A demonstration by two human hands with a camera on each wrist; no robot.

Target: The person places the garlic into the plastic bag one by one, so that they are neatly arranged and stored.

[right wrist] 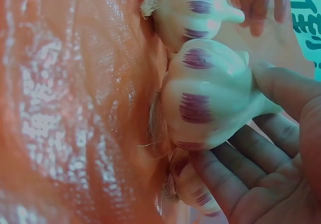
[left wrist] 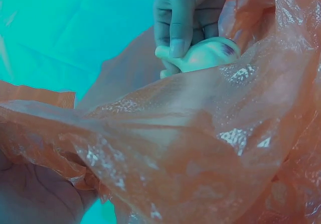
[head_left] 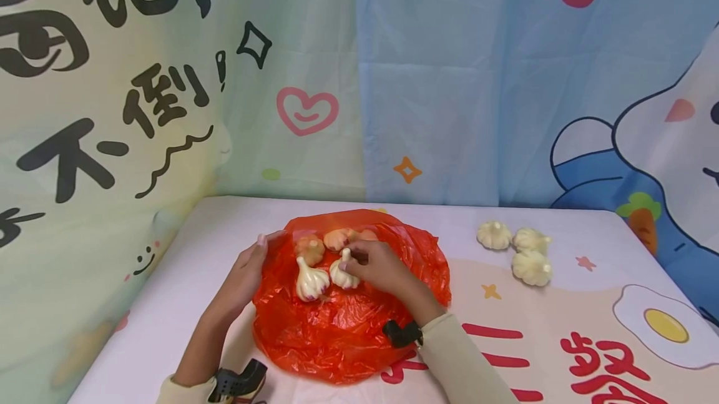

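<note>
- Nearest: two pale sleeves (head_left: 466, 357) reach in from the near edge.
- Just beyond: a crumpled, see-through red plastic bag (head_left: 337, 348) spreads over the white printed table (head_left: 500, 304).
- At the bag's left side, the left hand (head_left: 247, 276) is unclenched; its fingers look straight behind the film, supporting it.
- Mid-scene: the right hand (head_left: 387, 266) grasps a garlic bulb (head_left: 344, 276) near its stalk, thumb against fingers, over the bag. A second bulb (head_left: 311, 282) sits just to its left, also uncovered. The right wrist view adds a third bulb (right wrist: 195, 186), partly hidden.
- Possible trouble: the rounded bulb looks smooth, so a loose pinch might let it twist free and roll. The film looks thin; without the left hand's support it could sag over the bulbs, or snag on their stringy roots.
- Farther: at least two more bulbs (head_left: 324, 244) show orange-tinted through film.
- Far right: three pale bulbs (head_left: 530, 243) cluster on the table, well apart from the bag.
- Farthest: a printed curtain (head_left: 438, 79).
</note>
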